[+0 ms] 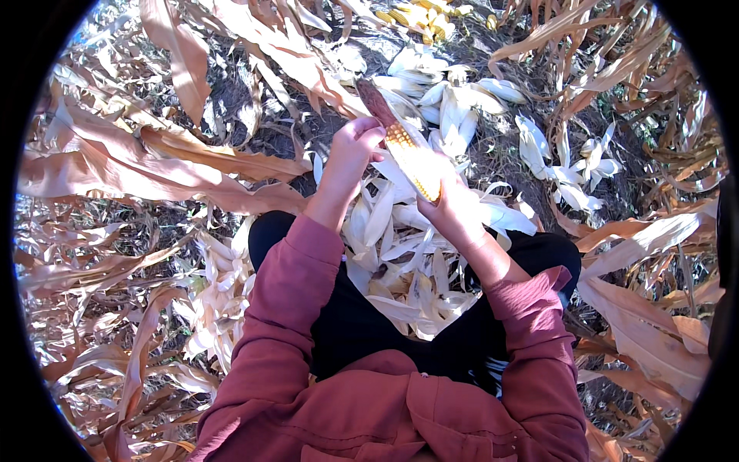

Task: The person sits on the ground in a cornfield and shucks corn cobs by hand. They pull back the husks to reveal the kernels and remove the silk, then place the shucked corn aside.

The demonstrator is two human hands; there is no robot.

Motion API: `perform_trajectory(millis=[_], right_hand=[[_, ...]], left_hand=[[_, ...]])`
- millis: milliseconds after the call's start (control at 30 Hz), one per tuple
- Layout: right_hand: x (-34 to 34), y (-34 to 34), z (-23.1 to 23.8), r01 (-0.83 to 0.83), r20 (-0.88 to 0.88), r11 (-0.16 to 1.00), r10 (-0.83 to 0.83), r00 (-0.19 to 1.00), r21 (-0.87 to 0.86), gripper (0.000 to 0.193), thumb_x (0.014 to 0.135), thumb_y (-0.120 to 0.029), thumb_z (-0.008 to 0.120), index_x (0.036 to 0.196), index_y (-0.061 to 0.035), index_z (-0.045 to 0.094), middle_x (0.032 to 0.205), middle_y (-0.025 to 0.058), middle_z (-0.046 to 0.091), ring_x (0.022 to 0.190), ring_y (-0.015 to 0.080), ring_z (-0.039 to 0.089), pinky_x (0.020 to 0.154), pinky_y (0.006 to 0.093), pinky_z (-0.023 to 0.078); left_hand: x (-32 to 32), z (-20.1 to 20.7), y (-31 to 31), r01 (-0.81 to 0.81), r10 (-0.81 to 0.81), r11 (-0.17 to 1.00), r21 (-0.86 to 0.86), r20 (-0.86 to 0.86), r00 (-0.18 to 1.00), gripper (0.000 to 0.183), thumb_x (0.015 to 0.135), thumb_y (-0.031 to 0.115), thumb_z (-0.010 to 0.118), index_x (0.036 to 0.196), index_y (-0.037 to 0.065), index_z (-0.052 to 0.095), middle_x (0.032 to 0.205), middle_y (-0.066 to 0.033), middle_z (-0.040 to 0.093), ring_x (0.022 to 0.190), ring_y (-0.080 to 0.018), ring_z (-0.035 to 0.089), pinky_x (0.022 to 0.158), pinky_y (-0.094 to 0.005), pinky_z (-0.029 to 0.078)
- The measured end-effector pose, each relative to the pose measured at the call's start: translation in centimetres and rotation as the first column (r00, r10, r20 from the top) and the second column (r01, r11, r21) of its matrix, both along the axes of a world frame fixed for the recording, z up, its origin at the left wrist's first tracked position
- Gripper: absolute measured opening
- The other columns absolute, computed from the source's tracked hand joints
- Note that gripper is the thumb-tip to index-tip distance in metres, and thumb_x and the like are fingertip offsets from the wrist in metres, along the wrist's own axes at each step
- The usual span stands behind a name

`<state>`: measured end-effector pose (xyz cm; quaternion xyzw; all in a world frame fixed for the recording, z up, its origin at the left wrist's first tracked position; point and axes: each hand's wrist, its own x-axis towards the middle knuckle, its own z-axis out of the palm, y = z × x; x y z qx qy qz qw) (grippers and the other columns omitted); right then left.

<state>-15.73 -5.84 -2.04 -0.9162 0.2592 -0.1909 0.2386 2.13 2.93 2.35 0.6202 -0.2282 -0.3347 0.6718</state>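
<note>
An ear of corn (400,142) slants across the space between my hands, above a heap of loose husks. Its husk is partly open, baring a strip of yellow kernels, while pale husk still covers the right side. Dark brown, dried silk or husk (375,102) sits at its upper end. My right hand (450,189) is closed round the lower end, its fingers mostly hidden beneath and washed out by sunlight. My left hand (356,150) has its fingers curled and pressed against the ear's upper left edge; whether they pinch husk there, I cannot tell.
Stripped pale husks (419,289) are heaped between my folded legs (369,323), with more husks (454,96) farther ahead. Husked yellow ears (427,17) lie in a pile at the far edge. Dry corn leaves (154,165) arch in from both sides.
</note>
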Motion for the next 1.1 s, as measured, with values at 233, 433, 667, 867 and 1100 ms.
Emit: perform_trajectory(millis=[233,433,667,867,1100], right_hand=[[-0.1,0.3,0.5,-0.026,-0.018,0.999,0.027,0.999,0.035,0.079,0.072,-0.022,0.067,0.138,-0.0055,0.027,0.111,0.0212,0.056,0.081,0.0367,0.064,0.070,0.0425,0.053],[-0.2,0.2,0.3,-0.040,-0.022,0.999,0.040,0.999,0.024,0.081,0.071,-0.022,0.069,0.138,-0.0058,0.026,0.109,0.0220,0.056,0.079,0.0374,0.063,0.069,0.0424,0.053],[-0.2,0.2,0.1,-0.068,-0.010,0.997,0.068,0.998,0.024,0.080,0.072,-0.023,0.068,0.137,-0.0054,0.026,0.106,0.0217,0.056,0.080,0.0374,0.063,0.069,0.0425,0.053],[0.0,0.3,0.0,-0.063,-0.018,0.997,0.064,0.998,0.048,0.078,0.072,-0.024,0.067,0.136,-0.0052,0.027,0.106,0.0214,0.057,0.082,0.0374,0.063,0.070,0.0428,0.053],[-0.1,0.3,0.4,-0.055,-0.031,0.994,0.058,0.998,0.094,0.076,0.072,-0.024,0.066,0.135,-0.0077,0.028,0.109,0.0219,0.057,0.085,0.0380,0.063,0.073,0.0433,0.052]], left_hand=[[0.2,-0.2,0.1,-0.030,0.031,0.999,0.017,-0.040,0.999,0.025,0.084,0.019,0.055,0.097,-0.002,0.061,0.082,-0.0041,0.060,0.073,-0.0100,0.054,0.060,-0.0231,0.045],[0.5,-0.4,0.1,-0.008,0.009,0.999,0.053,-0.002,1.000,0.025,0.084,0.021,0.054,0.095,0.000,0.062,0.084,-0.0038,0.062,0.073,-0.0098,0.056,0.061,-0.0232,0.045],[1.2,-1.3,0.1,-0.008,0.006,0.996,0.093,0.019,1.000,0.024,0.084,0.022,0.054,0.094,0.003,0.063,0.085,-0.0031,0.063,0.072,-0.0081,0.056,0.062,-0.0218,0.045],[1.0,-1.2,0.1,-0.035,0.038,0.998,0.048,-0.054,0.998,0.022,0.083,0.020,0.053,0.094,0.003,0.062,0.083,-0.0024,0.063,0.068,-0.0077,0.055,0.062,-0.0212,0.046],[0.7,-1.0,0.0,-0.017,0.021,0.998,0.055,-0.081,0.996,0.020,0.084,0.018,0.052,0.094,0.003,0.060,0.083,-0.0029,0.062,0.068,-0.0080,0.056,0.061,-0.0212,0.046]])
